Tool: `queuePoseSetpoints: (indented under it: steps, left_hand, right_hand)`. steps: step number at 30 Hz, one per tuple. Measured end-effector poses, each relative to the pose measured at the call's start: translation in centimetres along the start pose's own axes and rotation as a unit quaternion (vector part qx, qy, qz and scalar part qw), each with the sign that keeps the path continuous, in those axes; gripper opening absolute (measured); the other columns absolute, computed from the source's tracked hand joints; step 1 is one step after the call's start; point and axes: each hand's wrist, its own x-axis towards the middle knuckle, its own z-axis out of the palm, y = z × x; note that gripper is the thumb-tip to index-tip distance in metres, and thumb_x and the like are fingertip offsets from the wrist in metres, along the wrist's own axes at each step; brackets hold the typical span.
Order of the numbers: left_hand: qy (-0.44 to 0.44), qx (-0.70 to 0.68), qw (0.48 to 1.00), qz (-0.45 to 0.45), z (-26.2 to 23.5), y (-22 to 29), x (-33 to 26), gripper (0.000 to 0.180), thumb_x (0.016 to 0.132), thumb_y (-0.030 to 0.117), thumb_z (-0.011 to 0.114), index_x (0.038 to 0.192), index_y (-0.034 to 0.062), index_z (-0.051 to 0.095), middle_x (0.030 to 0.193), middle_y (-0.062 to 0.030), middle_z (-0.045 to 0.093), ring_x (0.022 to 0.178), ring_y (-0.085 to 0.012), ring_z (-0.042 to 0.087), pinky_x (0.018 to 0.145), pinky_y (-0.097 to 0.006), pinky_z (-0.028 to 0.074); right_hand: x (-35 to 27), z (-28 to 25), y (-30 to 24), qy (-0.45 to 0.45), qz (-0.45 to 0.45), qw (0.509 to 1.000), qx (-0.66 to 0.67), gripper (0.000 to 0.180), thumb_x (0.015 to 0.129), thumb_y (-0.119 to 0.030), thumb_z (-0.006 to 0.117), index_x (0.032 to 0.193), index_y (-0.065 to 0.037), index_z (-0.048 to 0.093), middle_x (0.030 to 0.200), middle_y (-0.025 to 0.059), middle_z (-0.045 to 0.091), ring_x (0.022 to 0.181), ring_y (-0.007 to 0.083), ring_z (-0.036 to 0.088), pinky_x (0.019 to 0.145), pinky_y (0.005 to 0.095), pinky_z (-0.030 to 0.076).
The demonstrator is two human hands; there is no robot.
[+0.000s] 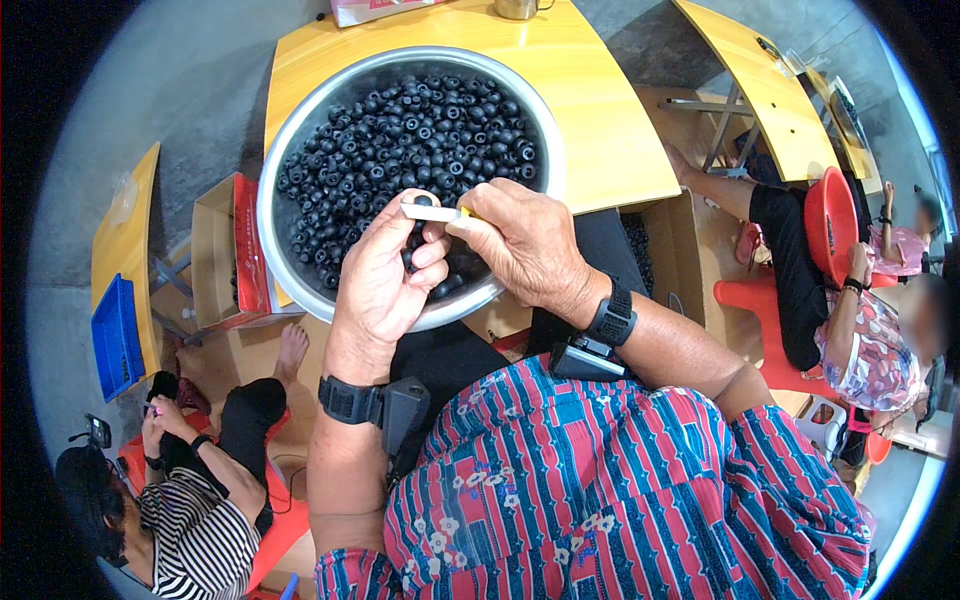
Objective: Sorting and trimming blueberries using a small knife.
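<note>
Above a wide metal bowl heaped with small round black pieces, each with a hole in it, both my hands meet. My left hand is closed, pinching one black piece between thumb and fingertips. Another dark piece shows between its lower fingers. My right hand grips a small knife with a pale flat blade; a bit of yellow shows at its handle end. The blade lies across the pinched piece, at my left fingertips. Most of the handle is hidden in my right fist.
The bowl rests at the near edge of a yellow table. Below it stand cardboard boxes, left and right. On the left, a seated person works near a blue tray. Other people sit at right, by a red basin.
</note>
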Motion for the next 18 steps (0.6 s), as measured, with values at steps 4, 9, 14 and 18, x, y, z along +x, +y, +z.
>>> queuePoseSetpoints:
  steps: [4, 9, 14, 18]
  left_hand:
    - [0.014, -0.013, 1.000, 0.008, -0.08, -0.19, 0.17, 0.017, 0.099, 0.023, 0.048, 0.101, 0.0072, 0.052, 0.082, -0.0012, 0.047, 0.065, -0.0063, 0.041, 0.050, -0.016, 0.033]
    - [-0.038, -0.025, 0.999, -0.016, 0.18, -0.17, -0.03, 0.018, 0.100, 0.023, 0.045, 0.097, 0.0057, 0.051, 0.082, -0.0010, 0.044, 0.063, -0.0058, 0.040, 0.049, -0.016, 0.034]
    - [-0.028, -0.024, 0.999, 0.010, 0.81, -0.33, -0.03, 0.019, 0.100, 0.025, 0.045, 0.098, 0.0072, 0.051, 0.084, -0.0015, 0.046, 0.064, -0.0062, 0.041, 0.050, -0.017, 0.033]
    - [-0.016, -0.028, 0.999, 0.017, 0.61, -0.30, 0.01, 0.020, 0.101, 0.025, 0.044, 0.097, 0.0077, 0.051, 0.083, -0.0014, 0.046, 0.065, -0.0067, 0.041, 0.051, -0.017, 0.033]
  right_hand:
    - [0.13, -0.09, -0.40, 0.009, 0.004, 1.000, -0.009, 0.022, 0.085, -0.029, 0.064, 0.078, -0.009, 0.057, 0.069, 0.0099, 0.054, 0.064, 0.0300, 0.058, 0.054, 0.0405, 0.047]
    - [0.69, 0.01, 0.26, 0.022, 0.052, 0.998, 0.019, 0.023, 0.087, -0.026, 0.063, 0.078, -0.006, 0.056, 0.069, 0.0121, 0.054, 0.066, 0.0329, 0.058, 0.056, 0.0422, 0.046]
    - [0.79, -0.70, 0.01, 0.020, 0.047, 0.997, 0.056, 0.018, 0.088, -0.023, 0.061, 0.083, -0.005, 0.059, 0.073, 0.0134, 0.057, 0.068, 0.0334, 0.058, 0.058, 0.0409, 0.046]
    - [0.71, -0.74, -0.05, 0.009, 0.072, 0.995, 0.067, 0.018, 0.089, -0.022, 0.060, 0.085, -0.005, 0.059, 0.075, 0.0138, 0.057, 0.071, 0.0333, 0.059, 0.061, 0.0401, 0.046]
